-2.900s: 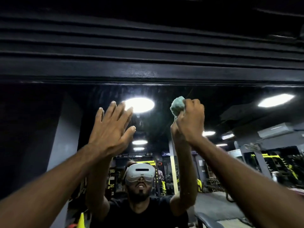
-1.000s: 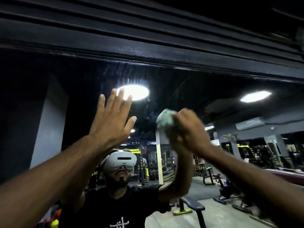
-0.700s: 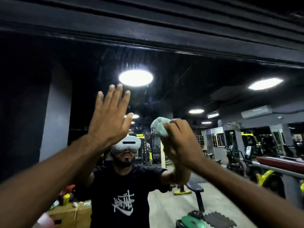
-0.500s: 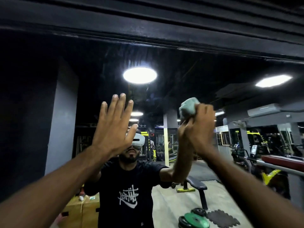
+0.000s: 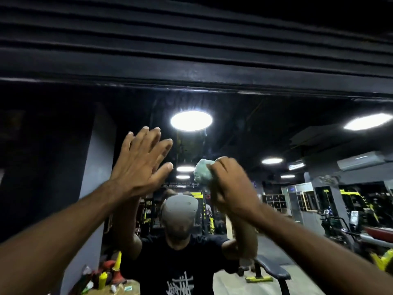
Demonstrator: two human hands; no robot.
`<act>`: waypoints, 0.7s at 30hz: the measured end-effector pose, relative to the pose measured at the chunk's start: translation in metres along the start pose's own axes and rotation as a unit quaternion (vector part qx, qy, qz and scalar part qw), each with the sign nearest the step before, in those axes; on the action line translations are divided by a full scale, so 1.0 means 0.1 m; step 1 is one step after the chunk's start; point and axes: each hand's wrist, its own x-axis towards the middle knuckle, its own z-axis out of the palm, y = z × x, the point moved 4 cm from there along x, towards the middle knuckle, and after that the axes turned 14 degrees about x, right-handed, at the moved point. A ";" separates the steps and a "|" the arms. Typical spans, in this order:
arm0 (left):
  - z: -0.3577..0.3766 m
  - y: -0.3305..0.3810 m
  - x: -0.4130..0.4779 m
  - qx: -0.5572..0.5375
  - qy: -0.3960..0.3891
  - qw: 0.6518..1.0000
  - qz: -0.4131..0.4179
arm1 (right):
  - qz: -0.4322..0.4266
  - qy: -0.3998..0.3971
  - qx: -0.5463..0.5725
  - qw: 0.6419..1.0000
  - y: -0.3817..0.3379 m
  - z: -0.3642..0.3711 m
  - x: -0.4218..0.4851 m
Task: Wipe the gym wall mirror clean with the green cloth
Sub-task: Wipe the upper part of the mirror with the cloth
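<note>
Gym wall mirror (image 5: 276, 128) fills the view under a black slatted header (image 5: 191, 75); I'm using the round ceiling light reflected in the glass (image 5: 191, 120) as the reference. Your right hand (image 5: 229, 188) is fisted round the balled green cloth (image 5: 203, 172), with the wad poking out the top of the fist, on the glass below the light and a touch right of it. Half a second ago the cloth sat higher and well right of the light. It has since swept left and down, so you look mid-stroke on a side-to-side pass. Your left hand (image 5: 139, 165) is spread wide, fingers straight, holding nothing, below-left of the light. It looks braced flat on the glass as before, but I can't confirm contact. My read: the band under the light is getting covered, while the area lower down and far right of the light is probably still to do. That left palm likely leaves prints, so wipe there too. Smears aren't visible in this dark shot.
</note>
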 end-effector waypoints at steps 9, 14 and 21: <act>-0.12 -0.40 0.47 -0.015 0.030 0.999 0.000 | 0.009 0.083 0.001 0.997 -0.13 0.19 0.68; -0.14 -0.62 0.96 -0.006 0.033 0.999 -0.025 | 0.092 0.128 -0.051 0.986 0.65 -0.43 1.29; -0.11 -0.60 1.03 0.000 0.060 0.997 -0.043 | -0.022 0.110 -0.048 0.993 0.25 -0.03 1.48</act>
